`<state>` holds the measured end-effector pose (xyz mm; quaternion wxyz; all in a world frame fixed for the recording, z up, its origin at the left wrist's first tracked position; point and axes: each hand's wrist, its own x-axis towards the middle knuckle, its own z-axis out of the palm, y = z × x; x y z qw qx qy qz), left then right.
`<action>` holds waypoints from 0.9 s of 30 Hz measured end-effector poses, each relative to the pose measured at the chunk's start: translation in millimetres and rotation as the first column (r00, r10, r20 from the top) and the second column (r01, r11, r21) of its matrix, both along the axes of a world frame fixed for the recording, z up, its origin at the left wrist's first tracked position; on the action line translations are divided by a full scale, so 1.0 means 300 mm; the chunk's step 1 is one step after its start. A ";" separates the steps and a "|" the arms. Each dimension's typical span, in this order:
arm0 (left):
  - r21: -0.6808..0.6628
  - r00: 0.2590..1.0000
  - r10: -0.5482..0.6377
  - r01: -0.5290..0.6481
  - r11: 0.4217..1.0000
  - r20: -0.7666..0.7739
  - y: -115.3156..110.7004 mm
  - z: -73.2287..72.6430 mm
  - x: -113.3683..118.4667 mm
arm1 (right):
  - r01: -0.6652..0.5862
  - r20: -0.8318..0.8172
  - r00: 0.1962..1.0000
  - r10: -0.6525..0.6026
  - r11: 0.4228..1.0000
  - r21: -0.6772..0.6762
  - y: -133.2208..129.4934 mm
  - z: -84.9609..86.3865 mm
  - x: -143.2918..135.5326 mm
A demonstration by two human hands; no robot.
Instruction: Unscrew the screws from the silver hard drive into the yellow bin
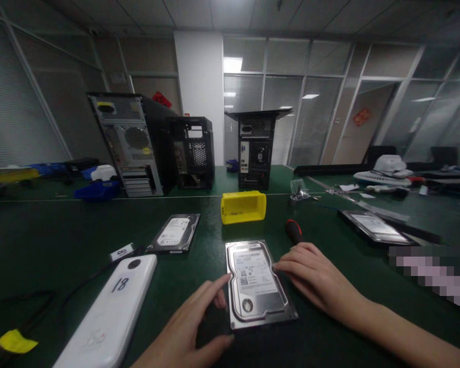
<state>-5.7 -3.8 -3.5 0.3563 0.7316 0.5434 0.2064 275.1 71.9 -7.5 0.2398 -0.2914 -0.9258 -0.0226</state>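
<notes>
A silver hard drive [258,281] with a white label lies in front of me on the green tabletop, label up. My left hand [205,314] is at its left side, thumb and forefinger spread, the forefinger tip against the edge. At the opposite edge, the fingers of my right hand [314,276] are bent close together, fingertips on the drive; its thumb is hidden. Just beyond those knuckles lies a screwdriver with a black and red handle [293,231], its shaft not visible. Behind the drive stands a yellow plastic bin [243,208] on its side, opening towards me.
A second hard drive [175,232] lies left, a third [375,227] right. A white power bank [113,312] marked 18, with cable, is near left. Computer cases [128,145] stand at the back, one case [255,151] in the middle. A blue bin [96,190] sits back left.
</notes>
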 end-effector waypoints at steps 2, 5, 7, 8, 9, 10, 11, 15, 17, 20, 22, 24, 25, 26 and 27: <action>-0.003 1.000 0.008 -0.008 1.000 0.000 -0.002 0.004 0.002 | 0.015 -0.012 1.000 -0.015 1.000 -0.019 0.001 0.000 0.002; -0.005 1.000 0.003 -0.003 1.000 -0.004 0.002 -0.004 0.000 | 0.032 0.013 0.999 -0.032 0.999 -0.039 0.001 -0.002 0.005; -0.004 1.000 -0.012 0.012 1.000 -0.002 0.006 -0.011 -0.001 | 0.025 0.029 0.999 -0.024 0.999 -0.042 0.000 -0.005 0.006; -0.003 1.000 -0.014 0.014 1.000 0.000 0.007 -0.012 -0.001 | 0.017 0.034 0.999 -0.015 0.999 -0.045 -0.001 -0.006 0.006; -0.004 1.000 -0.012 0.012 1.000 0.003 0.006 -0.012 -0.002 | 0.013 0.029 1.000 -0.011 0.999 -0.048 -0.001 -0.006 0.006; -0.008 1.000 -0.010 0.010 1.000 0.008 0.005 -0.011 -0.002 | 0.026 0.011 1.000 -0.025 0.998 -0.051 0.001 -0.006 0.008; -0.014 1.000 -0.008 0.008 1.000 0.011 0.004 -0.010 -0.003 | 0.068 -0.021 0.997 -0.069 0.996 -0.059 0.006 -0.005 0.012; -0.028 0.999 -0.020 0.021 0.999 0.040 -0.003 -0.004 -0.004 | 0.479 -0.127 0.840 -0.528 0.830 -0.286 0.060 0.000 0.051; -0.028 0.998 -0.018 0.020 0.999 0.054 -0.003 -0.006 -0.003 | 0.556 -0.046 0.752 -0.658 0.670 -0.492 0.100 -0.004 0.077; -0.014 0.998 -0.014 0.015 1.000 0.059 0.001 -0.008 0.001 | 0.560 -0.043 0.719 -0.694 0.614 -0.556 0.151 -0.017 0.099; -0.011 0.998 -0.012 0.012 1.000 0.054 0.003 -0.006 0.003 | 0.556 -0.069 0.697 -0.713 0.600 -0.575 0.177 -0.025 0.099; -0.017 0.999 -0.014 0.014 1.000 0.043 0.002 -0.001 0.004 | 0.514 -0.111 0.683 -0.722 0.583 -0.630 0.201 -0.022 0.091; -0.020 0.999 -0.014 0.015 1.000 0.037 0.001 0.002 0.005 | 0.470 -0.136 0.682 -0.719 0.572 -0.672 0.214 -0.015 0.087; -0.019 0.999 -0.013 0.013 1.000 0.031 -0.001 0.004 0.005 | 0.409 -0.165 0.685 -0.710 0.562 -0.719 0.227 -0.004 0.084; -0.018 0.999 -0.012 0.013 1.000 0.030 -0.002 0.006 0.006 | 0.335 -0.200 0.688 -0.698 0.550 -0.765 0.239 0.011 0.080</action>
